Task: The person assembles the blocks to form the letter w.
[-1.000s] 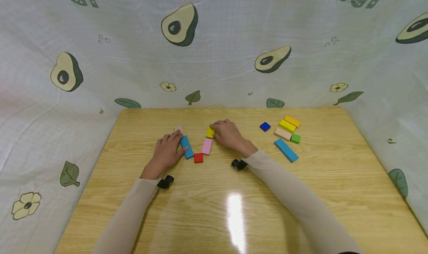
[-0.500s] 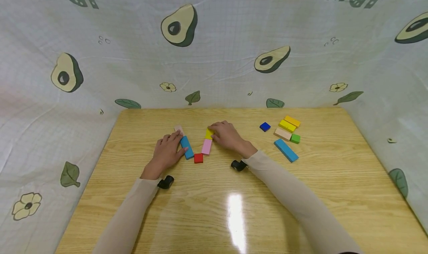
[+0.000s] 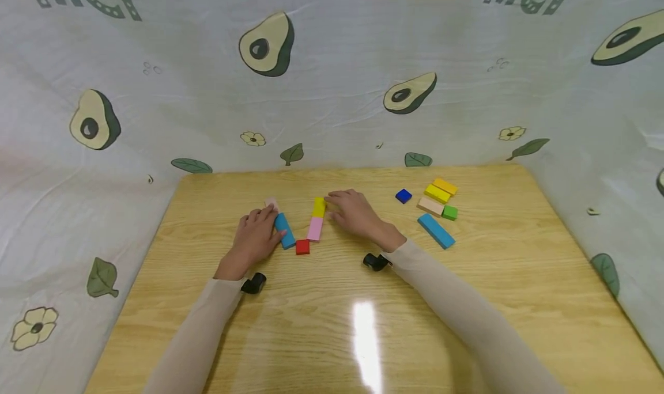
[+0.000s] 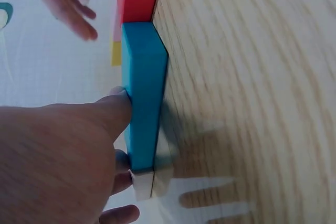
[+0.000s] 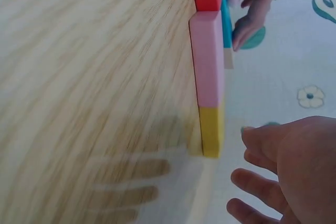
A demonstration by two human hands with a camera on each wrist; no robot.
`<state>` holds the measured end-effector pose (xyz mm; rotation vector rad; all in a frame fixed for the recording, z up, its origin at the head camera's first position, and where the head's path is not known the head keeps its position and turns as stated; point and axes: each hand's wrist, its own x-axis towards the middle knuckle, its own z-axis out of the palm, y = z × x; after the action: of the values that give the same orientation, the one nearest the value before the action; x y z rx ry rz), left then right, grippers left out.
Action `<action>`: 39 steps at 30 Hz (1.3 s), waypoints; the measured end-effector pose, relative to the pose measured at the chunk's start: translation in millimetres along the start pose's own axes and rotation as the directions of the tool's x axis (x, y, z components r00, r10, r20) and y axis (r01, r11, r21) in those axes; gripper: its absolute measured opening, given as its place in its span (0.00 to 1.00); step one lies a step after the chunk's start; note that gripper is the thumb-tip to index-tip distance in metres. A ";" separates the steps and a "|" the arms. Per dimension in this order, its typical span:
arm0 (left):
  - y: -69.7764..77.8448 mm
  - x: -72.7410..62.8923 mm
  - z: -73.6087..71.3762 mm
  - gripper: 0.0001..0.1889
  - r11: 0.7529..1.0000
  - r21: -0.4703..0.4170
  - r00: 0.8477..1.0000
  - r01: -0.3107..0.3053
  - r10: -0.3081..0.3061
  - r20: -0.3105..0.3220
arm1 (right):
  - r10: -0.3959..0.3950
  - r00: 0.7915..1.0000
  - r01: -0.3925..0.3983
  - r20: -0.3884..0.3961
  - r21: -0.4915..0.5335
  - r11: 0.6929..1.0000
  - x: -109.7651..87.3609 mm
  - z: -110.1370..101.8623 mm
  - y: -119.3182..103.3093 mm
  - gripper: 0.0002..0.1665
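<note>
In the head view, my left hand [image 3: 254, 234] rests over a blue block [image 3: 284, 231] and the pale block [image 3: 271, 202] at its far end. Its thumb touches the blue block's side [image 4: 140, 103] in the left wrist view. A red block [image 3: 302, 247] lies at the blue one's near end. From there a pink block [image 3: 314, 229] and a yellow block [image 3: 319, 206] run away in line, touching end to end, so the row makes a V. Just right of the yellow block hovers my right hand [image 3: 355, 212], fingers loosely extended, holding nothing; the right wrist view shows a gap.
To the right lie a dark blue block [image 3: 403, 196], an orange block [image 3: 445, 186], another yellow block [image 3: 437, 194], a beige block [image 3: 430, 206], a green block [image 3: 449, 212] and a second blue block [image 3: 436, 231]. A printed cloth [image 3: 337, 83] hangs behind the wooden table [image 3: 311, 325].
My right hand has set the yellow block in line against the pink one, let it go and drawn slightly right. The left hand stays on its blocks. The head view has shifted a little.
</note>
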<state>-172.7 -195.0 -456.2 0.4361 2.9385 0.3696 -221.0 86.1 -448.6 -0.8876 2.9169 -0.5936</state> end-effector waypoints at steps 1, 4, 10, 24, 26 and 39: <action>-0.6 -0.4 0.2 0.35 1.000 0.006 1.000 0.000 0.000 -0.003 | 0.002 1.000 -0.002 -0.007 0.001 1.000 -3.5 -1.7 1.1 0.27; -2.9 -2.5 1.9 0.35 1.000 0.020 1.000 0.005 -0.005 -0.011 | 0.009 1.000 -0.009 -0.026 -0.003 1.000 -15.4 -6.5 6.2 0.28; -3.6 -7.0 3.6 0.34 1.000 0.026 0.999 0.000 0.001 -0.033 | 0.034 0.997 -0.035 -0.076 -0.004 0.999 -43.3 -13.6 27.5 0.29; 31.3 19.6 17.0 0.29 0.983 -0.026 0.979 -0.179 0.176 -0.105 | 0.238 0.956 -0.241 -0.170 -0.001 0.970 -76.3 -30.2 84.9 0.30; 37.8 25.9 17.3 0.28 0.981 -0.018 0.977 -0.192 0.189 -0.101 | 0.269 0.948 -0.272 -0.172 0.006 0.962 -76.9 -32.3 90.9 0.30; 62.7 40.6 20.1 0.25 0.971 0.068 0.973 -0.227 0.230 -0.029 | 0.384 0.910 -0.396 -0.155 -0.050 0.917 -78.8 -38.9 104.8 0.31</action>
<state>-190.8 -120.2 -463.4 0.7888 2.9487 0.3136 -216.1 222.5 -457.3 -0.2507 3.1332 -0.5278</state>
